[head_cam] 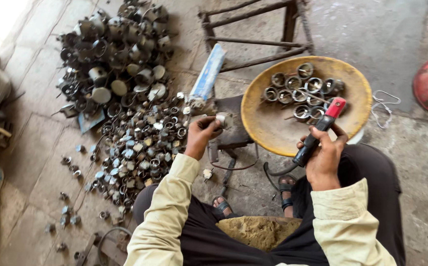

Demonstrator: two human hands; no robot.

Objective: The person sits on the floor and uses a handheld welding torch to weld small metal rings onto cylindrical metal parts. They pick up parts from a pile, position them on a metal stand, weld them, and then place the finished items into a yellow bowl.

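- The left hand (201,132) is curled narrow around a small metal ring piece (223,119), fingers wrapped over it and the thumb beneath; it holds the piece on a dark iron block (233,129) standing on the floor just off the left rim of the yellow pan.
- The right hand (322,160) is closed in a full fist on the black handle of an electrode holder (321,129), whose red head lies over the near right part of the pan. A dark cable (279,171) runs from the handle's bottom end down to the floor.
- The yellow pan (263,123) is round and shallow; a cluster of welded metal rings (300,91) lies in its far half, some with thin wire stubs.
- A loose heap of small rings (140,148) spreads over the concrete floor (411,148) left of the left hand, and larger dark cylindrical parts (115,49) are piled beyond it, toward the far left corner.
- A pale blue box (207,75), possibly of welding rods, lies tilted beside a rusty metal frame (256,34).
- A bent wire (384,106) lies just past the pan's right rim.
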